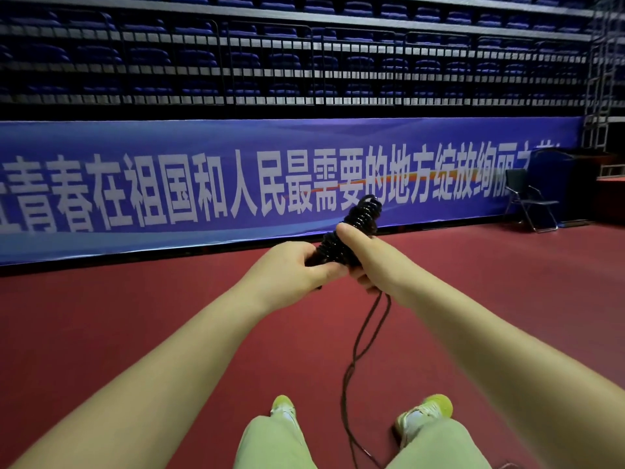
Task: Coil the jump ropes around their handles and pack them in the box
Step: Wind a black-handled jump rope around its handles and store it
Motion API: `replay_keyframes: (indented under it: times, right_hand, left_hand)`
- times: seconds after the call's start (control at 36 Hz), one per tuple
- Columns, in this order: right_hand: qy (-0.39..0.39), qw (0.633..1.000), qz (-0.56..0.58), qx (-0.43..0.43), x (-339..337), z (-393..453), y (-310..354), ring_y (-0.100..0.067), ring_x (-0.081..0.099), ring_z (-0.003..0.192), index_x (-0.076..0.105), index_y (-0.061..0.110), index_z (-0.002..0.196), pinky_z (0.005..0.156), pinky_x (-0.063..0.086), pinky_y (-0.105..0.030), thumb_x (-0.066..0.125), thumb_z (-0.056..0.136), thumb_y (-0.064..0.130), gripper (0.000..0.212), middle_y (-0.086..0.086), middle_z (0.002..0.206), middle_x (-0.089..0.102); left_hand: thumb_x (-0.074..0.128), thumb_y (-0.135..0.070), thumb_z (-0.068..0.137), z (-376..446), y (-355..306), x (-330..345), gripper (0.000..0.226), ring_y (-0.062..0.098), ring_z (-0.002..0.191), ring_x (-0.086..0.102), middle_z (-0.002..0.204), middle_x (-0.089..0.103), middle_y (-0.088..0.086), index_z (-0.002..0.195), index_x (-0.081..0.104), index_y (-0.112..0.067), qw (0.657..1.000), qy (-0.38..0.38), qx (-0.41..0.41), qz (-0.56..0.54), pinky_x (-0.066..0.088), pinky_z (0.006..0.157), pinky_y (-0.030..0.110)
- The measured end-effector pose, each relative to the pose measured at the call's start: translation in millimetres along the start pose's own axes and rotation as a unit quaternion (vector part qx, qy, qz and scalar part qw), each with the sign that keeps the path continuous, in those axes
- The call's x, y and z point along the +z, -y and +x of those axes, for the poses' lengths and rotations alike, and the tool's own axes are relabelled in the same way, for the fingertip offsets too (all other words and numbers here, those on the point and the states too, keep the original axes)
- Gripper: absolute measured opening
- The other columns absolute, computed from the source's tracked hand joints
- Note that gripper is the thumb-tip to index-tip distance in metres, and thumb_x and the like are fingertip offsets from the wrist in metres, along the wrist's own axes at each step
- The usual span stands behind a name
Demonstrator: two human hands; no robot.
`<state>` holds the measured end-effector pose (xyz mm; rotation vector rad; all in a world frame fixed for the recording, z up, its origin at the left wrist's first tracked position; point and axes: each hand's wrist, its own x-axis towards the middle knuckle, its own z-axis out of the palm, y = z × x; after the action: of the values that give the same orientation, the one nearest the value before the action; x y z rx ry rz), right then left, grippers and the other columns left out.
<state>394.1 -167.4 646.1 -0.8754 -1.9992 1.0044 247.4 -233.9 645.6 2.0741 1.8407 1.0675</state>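
Black rope [351, 231] lay wound in tight turns around the handles, forming a thick bundle held up at chest height in front of the person, angled up and away. The left hand [297, 265] was clenched around the lower end of that bundle, thumb pressed across it. The right hand [367, 257] was closed over the middle of the coil from the right side, its thumb lying along the turns and its lower fingers pinching the free strand where it left the bundle.

From there the loose tail [351, 367] dropped in a doubled line between the two shoes [422, 414] to the red floor [135, 316], running out of view at the bottom edge.

Coiling seemed well along but unfinished, with a fair run of rope yet to wind. The likely trouble was slack: if the right grip eased while reaching for the next turn, the springy outer loops could slide off the upper end and unwind. The tail could also snag under a shoe and jerk the bundle. No box was in view.
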Motion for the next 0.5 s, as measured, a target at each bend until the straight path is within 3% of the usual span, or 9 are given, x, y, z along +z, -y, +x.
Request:
replay_keyframes:
  times: [0.06, 0.11, 0.17, 0.25, 0.28, 0.33, 0.39, 0.5]
  right_hand:
    - [0.01, 0.999, 0.049, -0.018, -1, 0, 0, -0.011, 0.026, 0.047, 0.036, 0.021, 0.064, 0.053, 0.021, -0.03, 0.041, 0.088, 0.054, 0.041, 0.01, 0.046, 0.034]
    - [0.038, 0.994, 0.098, -0.035, -3, -1, -3, -0.009, 0.025, 0.044, 0.035, 0.021, 0.063, 0.053, 0.017, -0.029, 0.041, 0.078, 0.055, 0.038, 0.009, 0.046, 0.033]
    - [0.057, 0.987, 0.14, -0.048, -4, -2, -5, -0.005, 0.034, 0.039, 0.042, 0.02, 0.07, 0.052, 0.022, -0.026, 0.043, 0.079, 0.053, 0.035, 0.011, 0.045, 0.041]
    - [0.101, 0.97, 0.2, -0.093, -4, -6, -5, -0.007, 0.044, 0.041, 0.049, 0.014, 0.08, 0.044, 0.029, -0.022, 0.051, 0.067, 0.055, 0.043, 0.008, 0.05, 0.054]
    - [0.112, 0.967, 0.204, -0.107, -4, -7, -4, -0.009, 0.046, 0.042, 0.048, 0.012, 0.08, 0.043, 0.03, -0.021, 0.05, 0.063, 0.057, 0.047, 0.005, 0.051, 0.055]
    - [0.112, 0.968, 0.192, -0.114, -4, -5, -2, -0.014, 0.047, 0.05, 0.048, 0.013, 0.08, 0.051, 0.032, -0.025, 0.048, 0.063, 0.058, 0.049, -0.001, 0.057, 0.053]
    - [0.115, 0.975, 0.17, -0.086, -7, -2, -2, -0.013, 0.043, 0.049, 0.048, 0.013, 0.081, 0.053, 0.03, -0.027, 0.045, 0.068, 0.061, 0.049, 0.0, 0.054, 0.049]
    - [0.156, 0.985, 0.055, -0.054, -12, 1, -3, -0.011, 0.027, 0.048, 0.041, 0.016, 0.072, 0.049, 0.025, -0.025, 0.034, 0.082, 0.076, 0.061, 0.001, 0.056, 0.037]
  left_hand:
    - [0.065, -0.043, 0.085, -2, -7, -1, 0.033, 0.01, 0.053, 0.049, 0.059, 0.057, -0.006, 0.072, 0.06, -0.013, 0.999, 0.012, -0.003, -0.033, 0.038, 0.058, 0.026]
    - [0.063, -0.035, 0.089, -6, -11, 0, 0.023, 0.013, 0.057, 0.054, 0.061, 0.06, -0.005, 0.076, 0.06, -0.016, 0.984, 0.071, -0.013, -0.16, 0.042, 0.064, 0.031]
    - [0.056, -0.044, 0.089, -9, -9, 1, 0.03, 0.015, 0.066, 0.06, 0.074, 0.067, -0.001, 0.087, 0.068, -0.016, 0.918, 0.201, -0.035, -0.34, 0.045, 0.067, 0.032]
    - [0.05, -0.067, 0.082, -11, -1, 7, 0.062, 0.015, 0.078, 0.065, 0.093, 0.068, 0.0, 0.109, 0.069, -0.015, 0.763, 0.376, -0.015, -0.525, 0.05, 0.069, 0.029]
    - [0.047, -0.071, 0.081, -11, 0, 9, 0.068, 0.014, 0.073, 0.065, 0.088, 0.068, 0.0, 0.109, 0.067, -0.013, 0.732, 0.403, -0.011, -0.55, 0.051, 0.066, 0.028]
    - [0.037, -0.076, 0.078, -11, 0, 13, 0.071, 0.007, 0.052, 0.056, 0.068, 0.062, -0.004, 0.092, 0.069, -0.014, 0.701, 0.417, -0.046, -0.577, 0.047, 0.053, 0.021]
    - [0.03, -0.078, 0.075, -14, -7, 12, 0.068, 0.001, 0.036, 0.042, 0.055, 0.051, -0.008, 0.075, 0.064, -0.018, 0.704, 0.391, -0.092, -0.586, 0.037, 0.041, 0.014]
    - [0.023, -0.075, 0.079, -13, -13, 5, 0.065, 0.002, 0.032, 0.026, 0.052, 0.042, -0.006, 0.07, 0.052, -0.017, 0.787, 0.274, -0.163, -0.528, 0.025, 0.036, 0.012]
